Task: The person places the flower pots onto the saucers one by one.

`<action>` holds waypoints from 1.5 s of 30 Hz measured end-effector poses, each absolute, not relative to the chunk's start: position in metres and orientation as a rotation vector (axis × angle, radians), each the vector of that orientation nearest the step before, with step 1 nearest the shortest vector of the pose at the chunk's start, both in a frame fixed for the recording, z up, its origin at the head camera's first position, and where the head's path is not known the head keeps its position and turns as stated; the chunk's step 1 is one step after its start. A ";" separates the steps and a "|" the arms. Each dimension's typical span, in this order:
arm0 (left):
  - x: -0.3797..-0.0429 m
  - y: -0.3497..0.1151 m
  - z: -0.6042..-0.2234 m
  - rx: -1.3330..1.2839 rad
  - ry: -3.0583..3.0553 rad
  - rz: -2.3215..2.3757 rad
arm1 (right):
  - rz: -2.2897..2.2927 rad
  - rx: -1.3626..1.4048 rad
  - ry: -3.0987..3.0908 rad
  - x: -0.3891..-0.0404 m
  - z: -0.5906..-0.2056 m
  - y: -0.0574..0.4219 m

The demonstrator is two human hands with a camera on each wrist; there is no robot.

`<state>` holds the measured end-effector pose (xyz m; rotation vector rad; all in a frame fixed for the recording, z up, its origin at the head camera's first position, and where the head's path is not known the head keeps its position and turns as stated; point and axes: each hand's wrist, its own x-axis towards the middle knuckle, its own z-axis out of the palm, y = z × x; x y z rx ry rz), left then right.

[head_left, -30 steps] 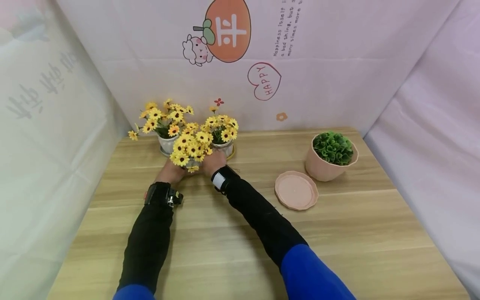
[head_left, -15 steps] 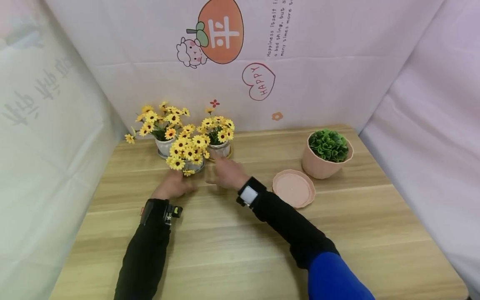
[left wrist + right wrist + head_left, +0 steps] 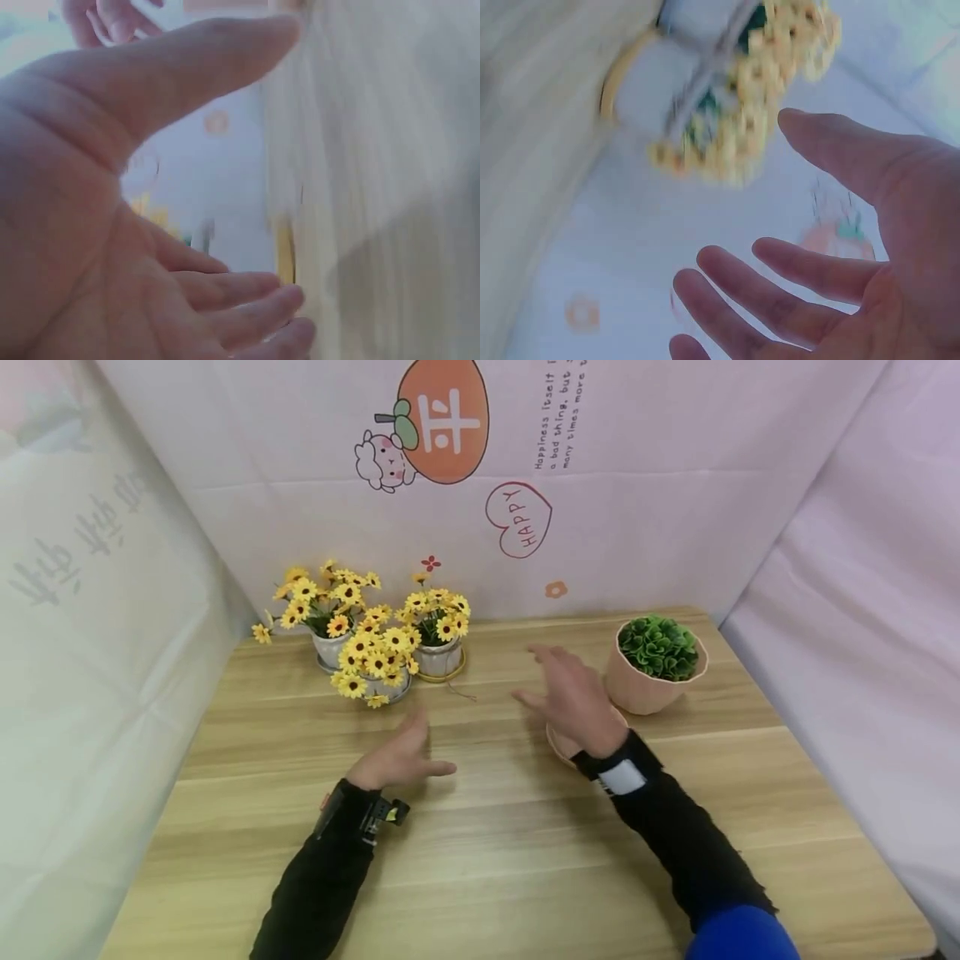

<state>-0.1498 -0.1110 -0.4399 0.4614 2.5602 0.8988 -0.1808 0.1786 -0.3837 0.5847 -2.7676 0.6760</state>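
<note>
In the head view my left hand [image 3: 396,757] is held over the table in front of the yellow flowers, its thumb pointing right and nothing in its grasp. My right hand [image 3: 576,700], fingers spread and holding nothing, overlaps the pink saucer [image 3: 562,745] and hides most of it. Just right of that hand stands a pink pot [image 3: 647,685] with a green leafy plant [image 3: 660,647]. Three small pots of yellow daisies are grouped at the back left: a front one [image 3: 375,664], a left one [image 3: 330,649] and a right one [image 3: 438,657] on a yellow-rimmed saucer.
The wooden table [image 3: 480,860] reaches back to a printed white cloth [image 3: 637,527]. More cloth hangs at both sides. A thin dark strand [image 3: 461,693] lies on the tabletop near the right daisy pot.
Both hands have come away from the front daisy pot, which they were around a second ago. The right hand has moved right over the pink saucer; the left has drawn back toward me.
</note>
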 end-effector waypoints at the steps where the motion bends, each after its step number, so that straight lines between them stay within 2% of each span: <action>1: -0.149 -0.102 -0.439 0.484 2.551 0.922 | 0.645 0.556 -2.736 -0.179 -0.380 0.190; 7: -0.153 -0.042 -0.444 0.571 2.546 1.011 | 0.507 0.249 -2.715 -0.168 -0.356 0.253; 11: -0.160 -0.006 -0.457 0.622 2.567 1.038 | 0.502 0.168 -2.688 -0.167 -0.359 0.284; 16: -0.169 0.031 -0.474 0.681 2.547 1.071 | 0.418 0.227 -2.747 -0.174 -0.383 0.308; 21: -0.177 0.055 -0.488 0.701 2.634 1.032 | 0.236 0.430 -2.795 -0.185 -0.410 0.313; 25: -0.180 0.065 -0.492 0.734 2.677 1.000 | 0.142 0.518 -2.683 -0.193 -0.428 0.309; 31: -0.185 0.072 -0.495 0.821 2.643 1.078 | 0.102 0.393 -2.631 -0.204 -0.445 0.307; 45: -0.186 0.061 -0.491 0.735 2.529 1.093 | 0.089 0.317 -2.690 -0.206 -0.441 0.309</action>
